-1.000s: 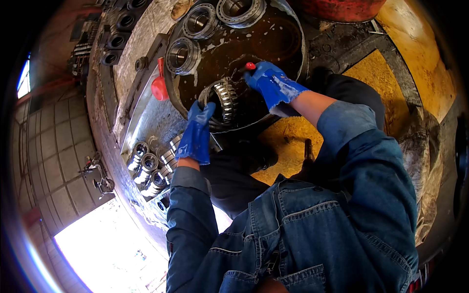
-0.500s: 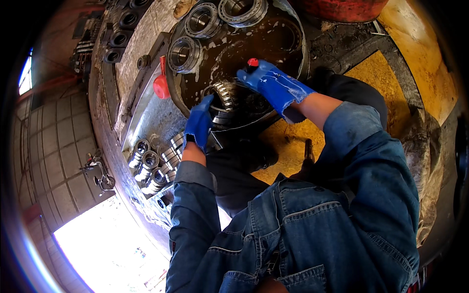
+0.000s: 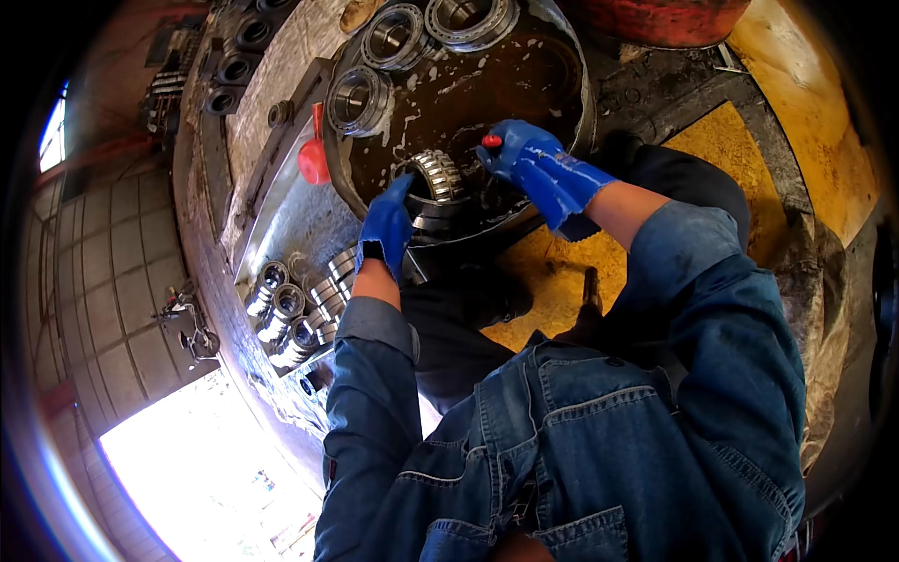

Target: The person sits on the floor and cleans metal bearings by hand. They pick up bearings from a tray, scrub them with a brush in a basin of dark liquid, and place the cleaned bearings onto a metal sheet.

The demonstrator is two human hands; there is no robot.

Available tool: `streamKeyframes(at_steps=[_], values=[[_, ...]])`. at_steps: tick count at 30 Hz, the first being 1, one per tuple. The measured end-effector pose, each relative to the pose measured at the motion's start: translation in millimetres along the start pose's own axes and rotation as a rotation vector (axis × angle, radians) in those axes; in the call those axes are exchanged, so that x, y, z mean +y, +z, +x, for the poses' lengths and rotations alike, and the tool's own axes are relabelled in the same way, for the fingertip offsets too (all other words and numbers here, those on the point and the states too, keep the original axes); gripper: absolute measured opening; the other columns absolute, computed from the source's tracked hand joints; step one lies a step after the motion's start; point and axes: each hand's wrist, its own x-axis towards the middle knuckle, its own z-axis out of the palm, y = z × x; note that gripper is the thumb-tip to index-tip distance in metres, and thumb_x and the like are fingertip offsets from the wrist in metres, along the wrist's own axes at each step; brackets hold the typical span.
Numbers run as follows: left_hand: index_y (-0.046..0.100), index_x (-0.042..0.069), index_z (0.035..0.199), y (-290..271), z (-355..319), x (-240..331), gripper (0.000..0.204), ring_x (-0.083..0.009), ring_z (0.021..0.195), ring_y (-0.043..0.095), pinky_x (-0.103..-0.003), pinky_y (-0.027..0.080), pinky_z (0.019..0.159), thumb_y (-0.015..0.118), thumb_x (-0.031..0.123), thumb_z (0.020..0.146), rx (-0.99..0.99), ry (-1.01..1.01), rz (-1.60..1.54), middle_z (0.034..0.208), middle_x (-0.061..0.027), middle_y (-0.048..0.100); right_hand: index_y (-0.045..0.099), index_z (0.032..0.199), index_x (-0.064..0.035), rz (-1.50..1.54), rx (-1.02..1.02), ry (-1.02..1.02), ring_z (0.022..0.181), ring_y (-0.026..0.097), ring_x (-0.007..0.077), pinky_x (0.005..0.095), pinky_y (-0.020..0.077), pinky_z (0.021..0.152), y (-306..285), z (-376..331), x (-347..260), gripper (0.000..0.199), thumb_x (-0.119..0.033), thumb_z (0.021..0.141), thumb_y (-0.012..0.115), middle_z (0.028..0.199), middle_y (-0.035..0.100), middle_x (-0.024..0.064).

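A roller bearing (image 3: 438, 176) with a ring of shiny rollers leans at the near edge of a round tub (image 3: 585, 112) of dark brown liquid. My left hand (image 3: 386, 220), in a blue rubber glove, is closed on the bearing's left side, its fingertips hidden in the bore. My right hand (image 3: 524, 155), gloved likewise, is closed just right of the bearing, above the liquid. From its fist sticks the red end of a handle (image 3: 492, 141); the rest of that tool is hidden. Several larger bearings (image 3: 393, 37) stand along the tub's far and left side.
Left of the tub, a metal tray (image 3: 290, 225) bears several small bearings (image 3: 288, 302). A red scoop-like thing (image 3: 314, 161) lies against the tub's left rim. A red drum (image 3: 655, 19) stands at the far right, with yellow sheeting (image 3: 796, 94) beyond it.
My right hand has moved slightly right and nearer, along with the red handle. The bearing in my left hand has tilted, so more of its roller ring faces up.
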Motion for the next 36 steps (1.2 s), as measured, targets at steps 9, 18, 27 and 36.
streamKeyframes(at_steps=[9,18,27,36], values=[[0.064,-0.005,0.131,2.3,16.1,38.0,0.04,-0.0242,0.111,0.066,-0.036,0.051,0.099,0.059,0.018,0.099,0.046,-0.428,-0.858,0.123,-0.0154,0.071,0.077,0.106,-0.0105,0.375,-0.257,-0.075,0.09,0.07,0.0358,0.0414,0.0561,0.086,-4.9,-9.3,-8.6,0.033,-0.038,0.098,0.059,0.098,0.074,0.0197],[0.068,-0.007,0.123,2.8,30.5,15.9,0.058,-0.0248,0.105,0.069,-0.038,0.053,0.094,0.075,0.034,0.082,0.093,-0.608,-0.36,0.114,-0.0142,0.074,0.076,0.096,-0.0088,0.461,0.067,-0.223,0.089,0.069,0.0365,0.0439,0.0556,0.085,25.5,45.0,-5.8,0.032,-0.039,0.092,0.067,0.094,0.074,0.0176],[0.055,0.003,0.142,14.3,-0.2,-3.5,0.071,-0.0424,0.118,0.067,-0.046,0.052,0.102,0.072,0.04,0.084,0.239,-0.413,-0.009,0.128,-0.0268,0.068,0.075,0.097,-0.0023,0.557,0.116,0.232,0.084,0.07,0.0247,0.0399,0.055,0.082,0.6,36.8,-31.5,0.038,-0.039,0.092,0.07,0.085,0.074,0.0143],[0.043,0.008,0.151,10.6,-2.9,41.6,0.075,-0.0458,0.117,0.067,-0.049,0.053,0.103,0.065,0.041,0.089,0.252,-0.557,0.062,0.131,-0.0305,0.065,0.072,0.114,-0.0004,0.608,0.243,0.026,0.095,0.071,0.0228,0.0341,0.0561,0.09,-37.7,52.9,-19.9,0.041,-0.036,0.094,0.072,0.105,0.074,0.0143]])
